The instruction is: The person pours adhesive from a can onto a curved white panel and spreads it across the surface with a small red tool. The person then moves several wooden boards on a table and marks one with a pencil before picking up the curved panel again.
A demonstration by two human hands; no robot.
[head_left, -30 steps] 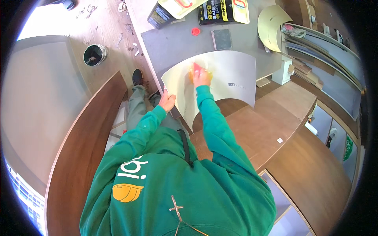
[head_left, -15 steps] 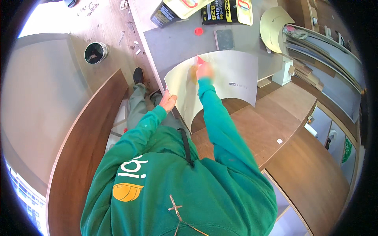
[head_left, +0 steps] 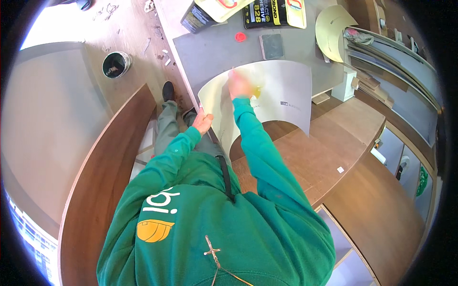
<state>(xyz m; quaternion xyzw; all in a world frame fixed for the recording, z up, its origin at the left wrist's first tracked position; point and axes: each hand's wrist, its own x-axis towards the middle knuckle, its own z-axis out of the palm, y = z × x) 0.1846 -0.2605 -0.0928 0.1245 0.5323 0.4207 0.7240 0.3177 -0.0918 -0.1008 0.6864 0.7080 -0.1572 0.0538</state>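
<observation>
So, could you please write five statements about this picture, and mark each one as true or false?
1. The left hand holds the sheet at its left edge. True.
2. The right hand is away from the sheet, down by the bucket. False: the right hand, blurred, is over the sheet.
3. A red cap lies on the table. True.
4. The bucket stands on the table. False: the bucket is on the floor, to the left of the table.
5. Both sleeves are green. True.
</observation>
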